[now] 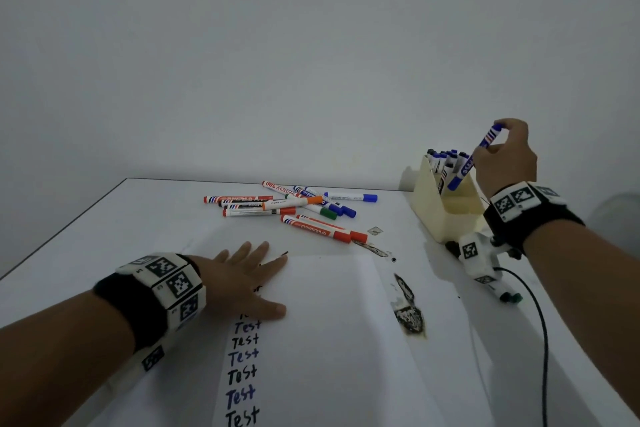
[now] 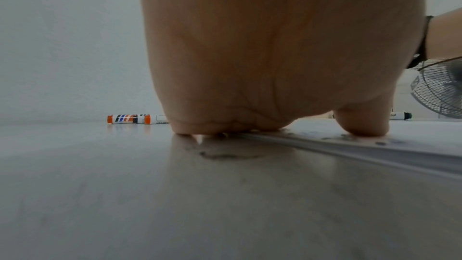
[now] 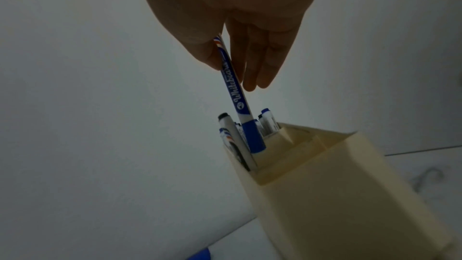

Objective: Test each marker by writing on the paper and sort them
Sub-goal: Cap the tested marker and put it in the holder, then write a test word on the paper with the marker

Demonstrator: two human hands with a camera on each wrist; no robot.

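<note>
our right hand (image 1: 506, 156) pinches blue whiteboard marker (image 3: 238, 97) near its tail, long axis steep, cap down in cream holder (image 3: 325, 185) compartment beside stored markers. left hand (image 1: 242, 282) spread flat on paper (image 1: 329, 340).

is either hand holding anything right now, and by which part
The right hand pinches a blue marker by its upper barrel, capped end down over the cream holder. The left hand holds nothing; it rests flat on the paper.
</note>
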